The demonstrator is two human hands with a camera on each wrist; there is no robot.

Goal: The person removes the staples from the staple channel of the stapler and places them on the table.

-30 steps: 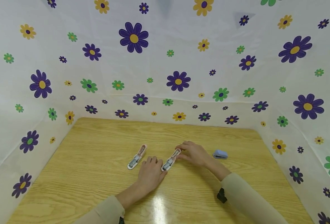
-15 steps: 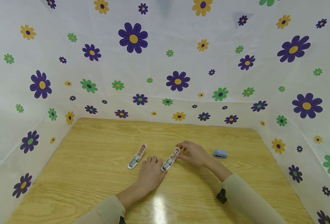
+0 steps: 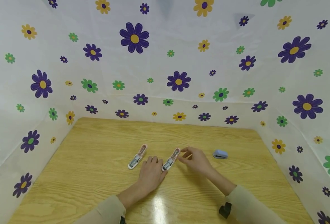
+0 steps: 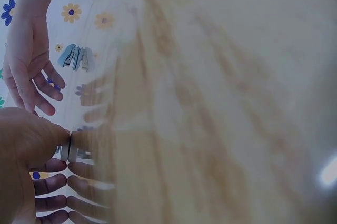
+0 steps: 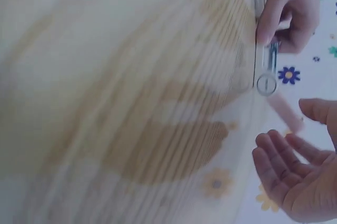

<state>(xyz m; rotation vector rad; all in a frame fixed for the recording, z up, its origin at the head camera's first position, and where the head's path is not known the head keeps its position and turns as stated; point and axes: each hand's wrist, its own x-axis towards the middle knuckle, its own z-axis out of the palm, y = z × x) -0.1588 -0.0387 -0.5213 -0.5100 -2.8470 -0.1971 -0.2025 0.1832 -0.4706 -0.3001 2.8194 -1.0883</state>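
Observation:
A pink-and-white stapler lies folded open on the table, its metal inside showing. My left hand grips its near white end between thumb and fingers, the back of the hand upward. In the right wrist view the round hinge of this stapler shows, with the pink arm rising at a slant. Just right of the pink end is my right hand, fingers loosely bent, apart from the stapler and holding nothing. Left of my left hand lies a second open pink-and-white stapler.
A small light-blue stapler sits closed to the right of my right hand. Flower-printed white sheeting walls off the back and both sides of the wooden table.
My right hand has drawn back slightly to the right, off the pink end of the stapler. My left hand and the staplers keep their places.

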